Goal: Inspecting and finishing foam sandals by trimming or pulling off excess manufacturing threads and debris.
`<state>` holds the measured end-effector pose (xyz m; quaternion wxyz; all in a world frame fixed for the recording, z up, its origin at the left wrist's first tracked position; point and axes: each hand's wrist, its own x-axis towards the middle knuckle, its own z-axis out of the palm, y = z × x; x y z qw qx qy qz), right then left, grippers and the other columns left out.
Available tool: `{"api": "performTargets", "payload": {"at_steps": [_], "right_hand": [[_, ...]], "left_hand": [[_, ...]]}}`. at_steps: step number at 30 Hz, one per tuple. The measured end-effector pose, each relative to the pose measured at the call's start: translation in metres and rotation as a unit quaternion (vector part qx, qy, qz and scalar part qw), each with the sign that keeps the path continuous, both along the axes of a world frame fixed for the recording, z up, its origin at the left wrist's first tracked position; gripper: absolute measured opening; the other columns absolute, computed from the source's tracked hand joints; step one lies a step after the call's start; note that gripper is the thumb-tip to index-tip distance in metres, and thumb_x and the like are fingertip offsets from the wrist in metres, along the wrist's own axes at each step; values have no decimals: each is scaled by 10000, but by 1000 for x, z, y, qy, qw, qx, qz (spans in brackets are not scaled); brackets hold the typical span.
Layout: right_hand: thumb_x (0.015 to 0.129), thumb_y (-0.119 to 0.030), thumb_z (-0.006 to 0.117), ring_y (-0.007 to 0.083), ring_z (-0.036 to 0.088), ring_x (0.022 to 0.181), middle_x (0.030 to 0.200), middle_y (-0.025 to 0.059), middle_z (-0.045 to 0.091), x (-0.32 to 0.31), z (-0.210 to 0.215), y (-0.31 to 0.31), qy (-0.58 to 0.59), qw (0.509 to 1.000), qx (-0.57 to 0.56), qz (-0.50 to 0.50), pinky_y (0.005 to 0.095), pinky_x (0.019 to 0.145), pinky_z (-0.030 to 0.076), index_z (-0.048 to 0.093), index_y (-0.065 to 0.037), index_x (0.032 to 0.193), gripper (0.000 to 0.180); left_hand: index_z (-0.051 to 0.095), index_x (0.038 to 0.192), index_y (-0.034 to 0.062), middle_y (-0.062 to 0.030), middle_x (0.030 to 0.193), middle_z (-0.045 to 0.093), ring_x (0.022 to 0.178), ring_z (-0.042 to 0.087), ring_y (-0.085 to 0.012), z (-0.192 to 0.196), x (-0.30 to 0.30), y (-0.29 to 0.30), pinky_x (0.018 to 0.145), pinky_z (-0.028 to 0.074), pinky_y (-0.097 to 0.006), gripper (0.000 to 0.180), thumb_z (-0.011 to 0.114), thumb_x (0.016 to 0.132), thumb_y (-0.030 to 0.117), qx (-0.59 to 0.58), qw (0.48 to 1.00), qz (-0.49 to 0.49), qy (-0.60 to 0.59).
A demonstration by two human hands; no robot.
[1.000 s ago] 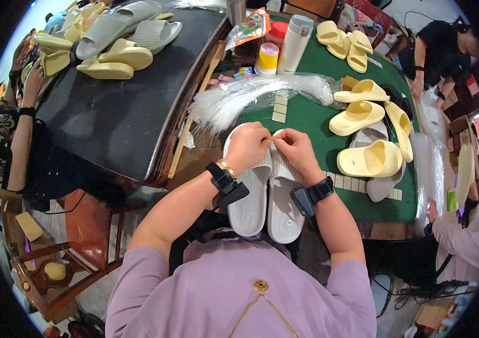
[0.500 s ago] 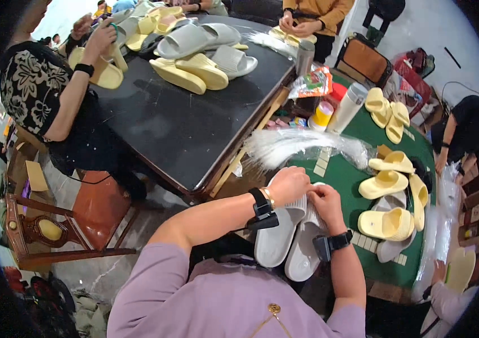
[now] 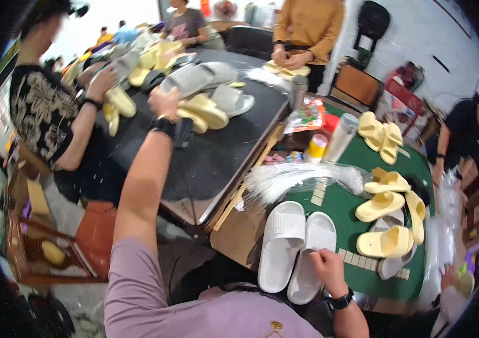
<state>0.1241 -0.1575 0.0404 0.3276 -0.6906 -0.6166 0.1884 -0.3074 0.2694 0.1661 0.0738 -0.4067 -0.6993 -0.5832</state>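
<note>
My left hand (image 3: 163, 103) reaches far out over the black table to the slipper pile. It is at the left ends of a yellow slipper (image 3: 194, 121) and a large grey slipper (image 3: 191, 80); whether it grips either is unclear. Close to my body, a pair of pale grey slippers lies side by side: the left slipper (image 3: 277, 265) and the right slipper (image 3: 305, 281). My right hand (image 3: 328, 271) is closed, its bent fingers at the right slipper's edge. What it pinches, if anything, is too small to make out.
A bundle of clear plastic ties (image 3: 301, 179) lies beyond the grey pair. Yellow slippers (image 3: 386, 242) rest on the green table (image 3: 358, 281). A tumbler (image 3: 342, 138) stands near a yellow-and-white tub (image 3: 316, 147). A co-worker (image 3: 47, 112) handles slippers at left; another (image 3: 310, 28) works opposite.
My left hand has left the grey pair and moved far forward and left to the pile. My right hand has drawn back from the slippers' upper ends toward me.
</note>
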Motion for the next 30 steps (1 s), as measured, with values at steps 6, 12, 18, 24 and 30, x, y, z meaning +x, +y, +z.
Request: {"api": "performTargets", "payload": {"at_steps": [6,12,18,24,30], "right_hand": [[851,-487,627,377,652,705,736,170,660,-34,25,19,-143,973,-173,-45,475,639,514,641,-18,759,479],[830,-441,663,343,661,593,671,196,644,-50,1,18,-150,988,-24,-29,437,516,519,618,13,804,458],[771,-196,630,362,636,565,641,183,635,-33,-37,40,-141,984,14,-109,470,521,507,592,-24,770,177],[780,-172,617,398,630,632,674,202,630,30,42,28,-165,960,88,-208,500,590,494,597,-29,817,148],[832,-154,597,434,633,734,760,229,650,151,91,17,-234,886,101,-388,522,672,496,623,-24,964,187]], "left_hand": [[654,735,-4,-114,676,648,591,639,-190,-101,-67,98,508,473,-285,530,636,866,509,-166,858,-418,-249],[656,944,-9,-61,727,669,634,628,-171,-71,-144,151,608,509,-292,472,539,952,448,-84,882,-442,-138],[578,1029,-4,-81,852,645,744,615,-141,-31,-27,30,704,529,-270,217,597,960,201,77,741,-471,-473],[542,1124,-6,-96,934,641,775,623,-125,9,-14,-67,701,544,-227,218,551,983,160,41,667,-592,-450],[543,1150,28,-72,934,639,715,615,-102,19,62,-171,595,528,-210,223,550,981,174,-45,635,-607,-476]]}}
